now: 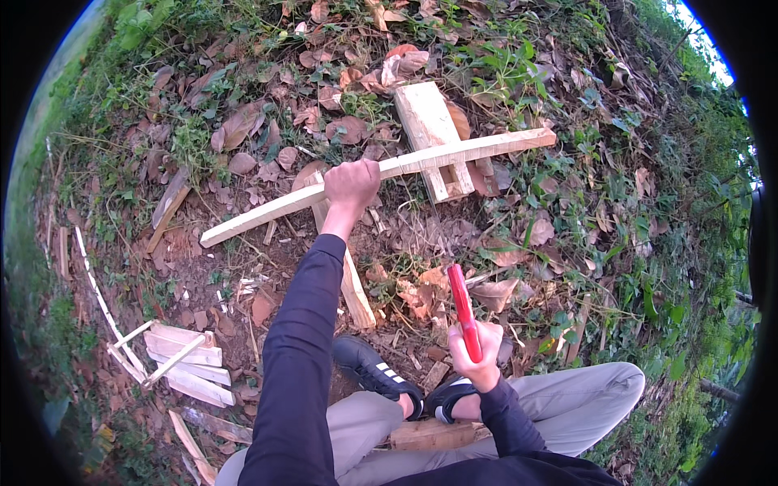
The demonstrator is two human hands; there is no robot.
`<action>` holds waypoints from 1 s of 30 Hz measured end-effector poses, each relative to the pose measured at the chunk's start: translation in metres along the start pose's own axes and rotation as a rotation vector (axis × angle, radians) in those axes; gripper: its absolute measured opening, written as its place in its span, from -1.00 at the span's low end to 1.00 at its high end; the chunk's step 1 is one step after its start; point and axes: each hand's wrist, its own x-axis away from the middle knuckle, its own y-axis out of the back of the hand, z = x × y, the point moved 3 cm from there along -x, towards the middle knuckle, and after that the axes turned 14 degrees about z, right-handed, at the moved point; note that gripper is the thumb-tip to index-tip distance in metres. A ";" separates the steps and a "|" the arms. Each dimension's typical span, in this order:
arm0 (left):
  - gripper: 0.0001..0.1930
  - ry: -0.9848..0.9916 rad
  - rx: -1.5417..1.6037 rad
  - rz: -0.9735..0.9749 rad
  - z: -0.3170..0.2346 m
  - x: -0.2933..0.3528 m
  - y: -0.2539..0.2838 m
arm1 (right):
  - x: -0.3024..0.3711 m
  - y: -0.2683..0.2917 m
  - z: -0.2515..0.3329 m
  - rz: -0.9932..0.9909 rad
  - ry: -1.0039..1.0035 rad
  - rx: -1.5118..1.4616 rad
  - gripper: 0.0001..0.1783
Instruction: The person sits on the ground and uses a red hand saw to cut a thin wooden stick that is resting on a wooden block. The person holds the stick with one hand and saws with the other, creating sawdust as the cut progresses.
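Note:
A long, pale strip of wood (466, 151) runs aslant in front of me, from lower left to upper right. My left hand (352, 188) is wrapped round it near its middle. Toward its right end the strip lies across a thick wooden block (427, 117), which has a notch in its near end. In my right hand (478, 354), close to my knee, is a red-handled tool (463, 304) pointing away from me, apart from the wood. Its working end cannot be made out. A narrower wood piece (355, 293) passes beneath the strip below my left hand.
Several split wood pieces (185, 351) lie in a stack at lower left, with thin sticks around them. A bark-edged slab (169, 209) rests farther up. My shoes (378, 374) are at the near side, beside a wood block (432, 435). Dry leaves and plants cover the ground.

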 end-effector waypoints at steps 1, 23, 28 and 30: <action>-0.46 0.009 -0.001 -0.001 -0.001 -0.004 0.002 | -0.005 -0.001 -0.001 -0.016 -0.008 0.013 -0.85; -0.47 0.081 0.015 0.146 0.000 -0.032 -0.011 | -0.028 -0.021 -0.021 -0.026 -0.024 -0.041 -0.79; -0.47 0.085 0.019 0.144 0.002 -0.028 -0.013 | -0.028 -0.009 -0.028 -0.002 -0.022 -0.016 -0.88; -0.46 0.072 0.012 0.133 0.004 -0.029 -0.015 | -0.034 -0.006 -0.028 0.018 -0.015 0.035 -0.93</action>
